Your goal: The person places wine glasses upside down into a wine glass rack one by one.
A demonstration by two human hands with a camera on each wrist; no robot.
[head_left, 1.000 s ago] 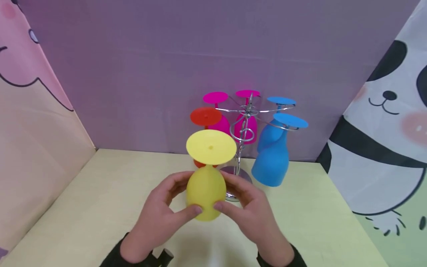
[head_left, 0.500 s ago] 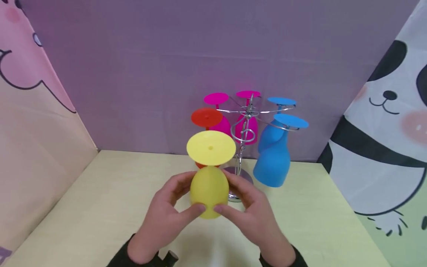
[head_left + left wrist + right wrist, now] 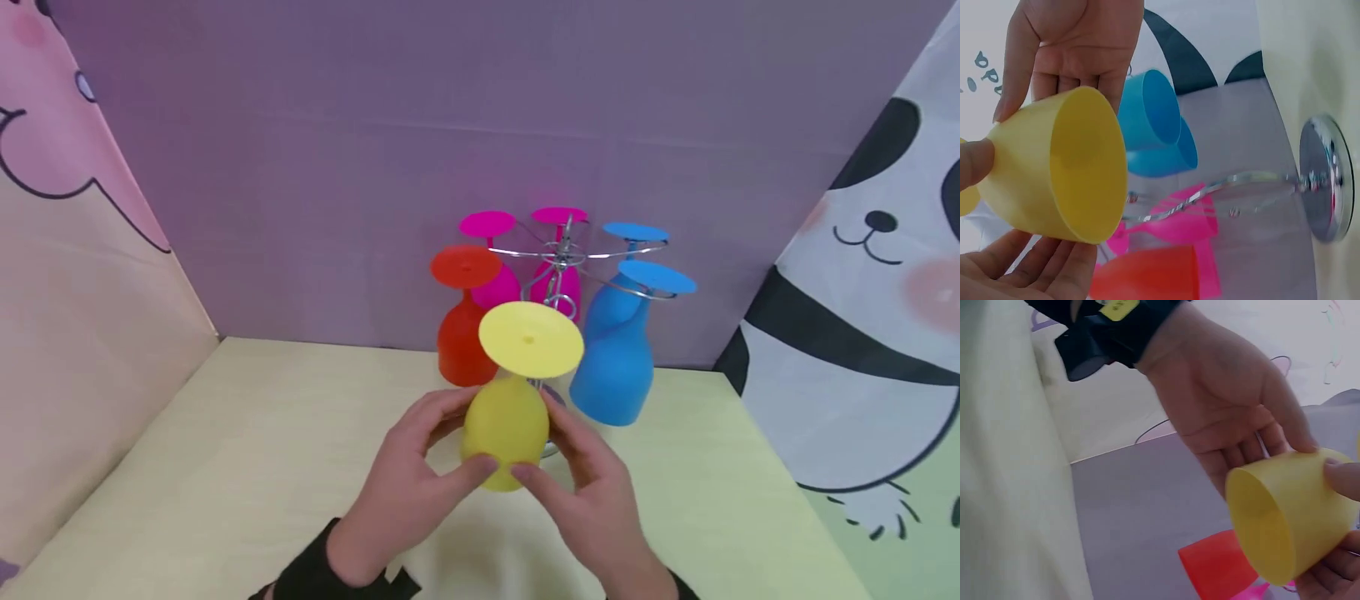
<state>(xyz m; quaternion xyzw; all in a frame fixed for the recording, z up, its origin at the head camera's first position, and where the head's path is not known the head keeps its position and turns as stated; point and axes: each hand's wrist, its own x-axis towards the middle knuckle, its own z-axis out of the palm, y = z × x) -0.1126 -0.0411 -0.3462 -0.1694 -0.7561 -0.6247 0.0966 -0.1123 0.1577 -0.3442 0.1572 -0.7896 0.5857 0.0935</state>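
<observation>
Both hands hold a yellow goblet [image 3: 506, 425] upside down above the table, its round foot on top and tilted toward the head camera. My left hand [image 3: 420, 479] grips the bowl from the left, thumb on the near side and fingers behind. From the right, my right hand [image 3: 592, 487] grips it the same way. In the left wrist view the goblet's open mouth [image 3: 1088, 165] shows an inside with nothing in it. Just behind stands a chrome glass rack [image 3: 564, 254], its pole partly hidden by the goblet's foot.
On the rack hang upside-down goblets: a red goblet [image 3: 465, 333] at left, two pink ones [image 3: 487, 224] behind, and two blue ones [image 3: 613, 375] at right. The rack's round base [image 3: 1329, 178] stands on the pale table [image 3: 300, 433]. A purple backdrop [image 3: 337, 208] rises behind.
The hands have carried the yellow goblet to the right, from in front of the red goblet to in front of the rack's pole. The red goblet's bowl now shows.
</observation>
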